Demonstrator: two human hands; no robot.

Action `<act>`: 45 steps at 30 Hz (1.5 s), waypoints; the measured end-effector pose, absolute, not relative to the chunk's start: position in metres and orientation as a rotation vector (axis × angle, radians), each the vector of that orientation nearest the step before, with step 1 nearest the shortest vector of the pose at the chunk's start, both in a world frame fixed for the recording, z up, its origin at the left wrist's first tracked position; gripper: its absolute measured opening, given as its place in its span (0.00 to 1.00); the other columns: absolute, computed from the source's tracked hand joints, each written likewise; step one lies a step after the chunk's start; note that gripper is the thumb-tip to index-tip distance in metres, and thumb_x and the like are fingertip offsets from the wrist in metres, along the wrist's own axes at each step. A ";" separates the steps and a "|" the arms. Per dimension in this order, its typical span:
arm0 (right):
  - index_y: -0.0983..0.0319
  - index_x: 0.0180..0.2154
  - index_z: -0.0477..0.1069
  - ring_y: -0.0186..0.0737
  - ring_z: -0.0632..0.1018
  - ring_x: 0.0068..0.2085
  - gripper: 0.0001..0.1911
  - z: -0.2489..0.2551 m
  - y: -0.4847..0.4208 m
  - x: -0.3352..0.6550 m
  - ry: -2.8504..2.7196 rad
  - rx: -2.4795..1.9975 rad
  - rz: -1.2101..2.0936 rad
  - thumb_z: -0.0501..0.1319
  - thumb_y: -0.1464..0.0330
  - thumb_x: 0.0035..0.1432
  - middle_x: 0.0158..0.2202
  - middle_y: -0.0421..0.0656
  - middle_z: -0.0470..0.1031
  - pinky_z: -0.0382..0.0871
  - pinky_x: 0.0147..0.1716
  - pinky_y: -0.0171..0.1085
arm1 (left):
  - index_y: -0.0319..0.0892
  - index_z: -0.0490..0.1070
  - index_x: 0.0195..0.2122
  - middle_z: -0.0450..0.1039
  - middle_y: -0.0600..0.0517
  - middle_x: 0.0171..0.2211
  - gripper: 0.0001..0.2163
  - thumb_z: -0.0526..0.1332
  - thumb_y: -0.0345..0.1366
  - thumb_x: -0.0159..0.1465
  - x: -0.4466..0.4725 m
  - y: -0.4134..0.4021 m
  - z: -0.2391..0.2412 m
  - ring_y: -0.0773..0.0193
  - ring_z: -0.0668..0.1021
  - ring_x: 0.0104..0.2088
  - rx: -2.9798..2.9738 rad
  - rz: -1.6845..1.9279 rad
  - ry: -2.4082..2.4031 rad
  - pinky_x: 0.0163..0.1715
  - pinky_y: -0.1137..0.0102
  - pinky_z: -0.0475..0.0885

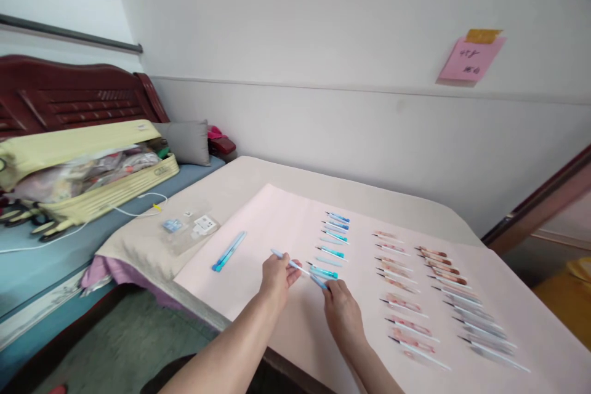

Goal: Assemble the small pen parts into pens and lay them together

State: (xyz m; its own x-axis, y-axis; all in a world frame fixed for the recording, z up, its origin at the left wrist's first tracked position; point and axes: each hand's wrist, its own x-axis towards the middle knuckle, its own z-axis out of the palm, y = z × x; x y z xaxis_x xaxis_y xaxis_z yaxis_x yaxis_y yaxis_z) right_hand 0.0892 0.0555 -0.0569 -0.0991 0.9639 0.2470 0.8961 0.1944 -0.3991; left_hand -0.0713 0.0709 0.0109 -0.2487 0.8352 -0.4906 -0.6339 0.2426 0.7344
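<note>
My left hand (276, 276) is closed around a light blue pen part (277, 253), with a slim white piece sticking out of it to the right. My right hand (340, 308) pinches another blue pen part (318, 281), whose end is close to that white piece. Whether the two parts touch, I cannot tell. Just beyond my right hand lies a turquoise pen part (324, 273). Farther back, several blue pen parts (333, 253) lie in a column beside white, dark-tipped sticks that look like refills. Two blue pen pieces (229, 251) rest side by side to the left.
Columns of pink pen parts (406, 306), brown pen parts (446, 269) and grey pen parts (484, 320) with white sticks fill the right side of the pale sheet (277, 209). At left are clear plastic packaging (184, 243) and an open yellow suitcase (83, 141) on a bed.
</note>
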 end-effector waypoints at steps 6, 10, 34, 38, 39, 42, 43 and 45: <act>0.61 0.32 0.67 0.39 0.72 0.34 0.10 -0.044 0.049 0.094 -1.817 -1.548 0.571 0.50 0.64 0.57 0.31 0.43 0.71 0.63 0.35 0.35 | 0.38 0.63 0.31 0.73 0.47 0.24 0.03 0.57 0.32 0.58 -0.062 0.074 0.007 0.64 0.77 0.27 0.237 1.425 1.215 0.33 0.66 0.73; 0.61 0.32 0.69 0.40 0.73 0.34 0.11 -0.030 0.043 0.096 -1.833 -1.478 0.620 0.51 0.64 0.56 0.31 0.44 0.72 0.64 0.35 0.36 | 0.39 0.63 0.30 0.72 0.48 0.24 0.04 0.59 0.33 0.56 -0.054 0.069 0.012 0.64 0.77 0.27 0.288 1.395 1.232 0.32 0.68 0.72; 0.60 0.34 0.71 0.35 0.67 0.24 0.12 0.021 -0.014 0.119 -1.507 -1.575 1.010 0.57 0.62 0.49 0.22 0.38 0.68 0.60 0.24 0.32 | 0.39 0.68 0.31 0.74 0.45 0.32 0.14 0.59 0.47 0.55 -0.022 0.004 0.059 0.60 0.76 0.34 0.754 1.288 1.008 0.37 0.65 0.69; 0.59 0.31 0.69 0.37 0.67 0.27 0.09 0.021 -0.020 0.123 -1.487 -1.611 0.790 0.60 0.63 0.46 0.27 0.40 0.70 0.60 0.28 0.34 | 0.39 0.70 0.31 0.75 0.44 0.32 0.15 0.60 0.48 0.54 -0.012 0.002 0.058 0.58 0.76 0.35 0.728 1.241 1.013 0.39 0.63 0.69; 0.59 0.29 0.68 0.36 0.67 0.27 0.07 0.021 -0.020 0.124 -1.484 -1.595 0.821 0.59 0.63 0.47 0.25 0.39 0.69 0.59 0.27 0.33 | 0.39 0.70 0.32 0.75 0.43 0.33 0.15 0.60 0.48 0.54 -0.012 0.002 0.058 0.58 0.76 0.36 0.734 1.218 0.998 0.39 0.63 0.69; 0.61 0.23 0.67 0.32 0.61 0.21 0.12 0.023 -0.018 0.129 -1.431 -1.537 1.132 0.55 0.60 0.51 0.18 0.36 0.61 0.53 0.22 0.32 | 0.39 0.70 0.33 0.75 0.43 0.36 0.14 0.60 0.45 0.55 -0.011 0.002 0.057 0.56 0.75 0.39 0.757 1.170 0.955 0.42 0.62 0.68; 0.61 0.23 0.67 0.31 0.59 0.19 0.14 0.023 -0.017 0.130 -1.391 -1.519 1.247 0.53 0.59 0.52 0.16 0.35 0.59 0.51 0.20 0.32 | 0.40 0.69 0.34 0.74 0.43 0.36 0.13 0.60 0.45 0.55 -0.012 0.002 0.057 0.57 0.75 0.39 0.754 1.161 0.945 0.42 0.62 0.68; 0.62 0.24 0.67 0.29 0.56 0.18 0.16 0.023 -0.018 0.129 -1.298 -1.487 1.373 0.50 0.58 0.54 0.16 0.35 0.58 0.48 0.18 0.32 | 0.40 0.69 0.34 0.74 0.44 0.36 0.12 0.60 0.44 0.56 -0.012 0.001 0.056 0.57 0.75 0.38 0.736 1.140 0.930 0.41 0.62 0.68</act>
State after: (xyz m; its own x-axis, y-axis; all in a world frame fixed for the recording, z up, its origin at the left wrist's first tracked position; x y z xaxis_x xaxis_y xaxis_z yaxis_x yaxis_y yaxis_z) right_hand 0.1294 -0.0175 0.0234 -0.0747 0.9650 -0.2512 0.1973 -0.2327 -0.9523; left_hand -0.0116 0.0012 0.0561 0.1407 0.9628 -0.2306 -0.4193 0.2689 0.8671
